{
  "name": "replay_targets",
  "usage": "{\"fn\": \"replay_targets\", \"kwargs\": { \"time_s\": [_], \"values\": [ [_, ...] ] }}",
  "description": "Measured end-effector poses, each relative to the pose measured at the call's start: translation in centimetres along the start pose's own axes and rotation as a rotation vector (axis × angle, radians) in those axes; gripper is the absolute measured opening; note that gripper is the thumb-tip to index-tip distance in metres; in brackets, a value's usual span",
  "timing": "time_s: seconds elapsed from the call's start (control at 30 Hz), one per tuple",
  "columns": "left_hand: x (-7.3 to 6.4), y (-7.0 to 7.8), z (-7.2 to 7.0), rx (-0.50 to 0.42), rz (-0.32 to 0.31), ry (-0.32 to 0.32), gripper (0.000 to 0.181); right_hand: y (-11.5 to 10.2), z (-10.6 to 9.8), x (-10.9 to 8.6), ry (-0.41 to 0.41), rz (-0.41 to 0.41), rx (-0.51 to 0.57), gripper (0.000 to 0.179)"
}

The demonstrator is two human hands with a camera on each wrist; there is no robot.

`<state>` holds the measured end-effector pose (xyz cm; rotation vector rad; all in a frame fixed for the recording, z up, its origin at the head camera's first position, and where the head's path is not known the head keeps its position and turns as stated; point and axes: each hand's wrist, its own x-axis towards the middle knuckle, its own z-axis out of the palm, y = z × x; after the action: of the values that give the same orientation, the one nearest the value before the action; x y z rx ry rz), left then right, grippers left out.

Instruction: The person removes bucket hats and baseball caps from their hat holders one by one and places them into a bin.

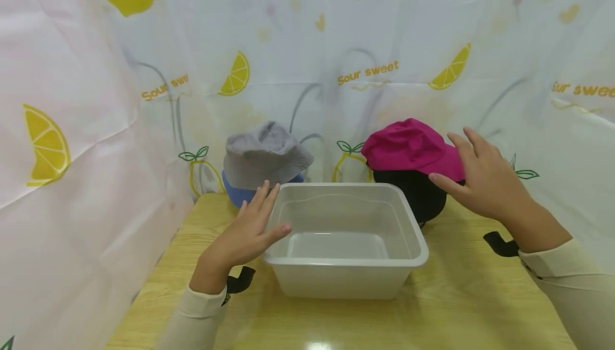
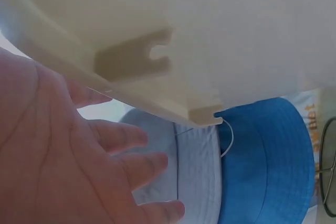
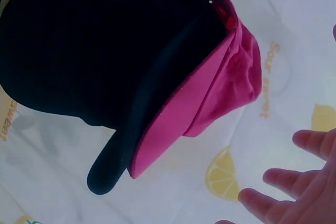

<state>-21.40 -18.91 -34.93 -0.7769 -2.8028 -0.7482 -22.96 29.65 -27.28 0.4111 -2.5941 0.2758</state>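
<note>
A pale plastic basin [image 1: 346, 280] stands on the wooden table, its inside bare. Beside its left rim is my left hand [image 1: 247, 235], fingers spread and straight, holding nothing; whether it touches the rim I cannot tell. Behind that hand a grey bucket hat [image 1: 264, 155] sits on a blue hat [image 1: 235, 195], which the left wrist view shows as a blue brim [image 2: 268, 161]. My right hand [image 1: 485, 179] hovers with parted fingers near a magenta cap [image 1: 408, 144]. That cap rests on a black cap [image 1: 423, 195]; the right wrist view shows a gap between hand and caps.
A white curtain [image 1: 307, 30] printed with lemons hangs behind and along the sides. The wooden table [image 1: 461, 296] extends in front of and to both sides of the basin. Dark straps [image 1: 240, 280] stick out at both wrists.
</note>
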Motion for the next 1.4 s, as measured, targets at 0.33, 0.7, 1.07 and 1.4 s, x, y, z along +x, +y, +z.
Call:
{"fn": "replay_targets", "kwargs": {
  "time_s": [0.33,0.7,1.07,1.4],
  "values": [
    [0.0,0.0,0.2,0.002,-0.003,-0.015,0.091,-0.2,0.8,3.1,-0.1,0.076,0.045,0.102],
    [0.4,0.5,1.1,-0.008,0.007,-0.031,0.098,0.8,2.1,5.6,-0.183,0.122,0.133,0.107],
    [-0.1,0.0,2.2,-0.061,-0.018,-0.089,0.102,1.7,4.1,6.8,-0.25,0.135,0.222,0.109],
    [0.1,0.1,2.0,-0.05,-0.001,-0.092,0.108,1.8,4.8,7.8,-0.248,0.167,0.195,0.112]
  ]
}}
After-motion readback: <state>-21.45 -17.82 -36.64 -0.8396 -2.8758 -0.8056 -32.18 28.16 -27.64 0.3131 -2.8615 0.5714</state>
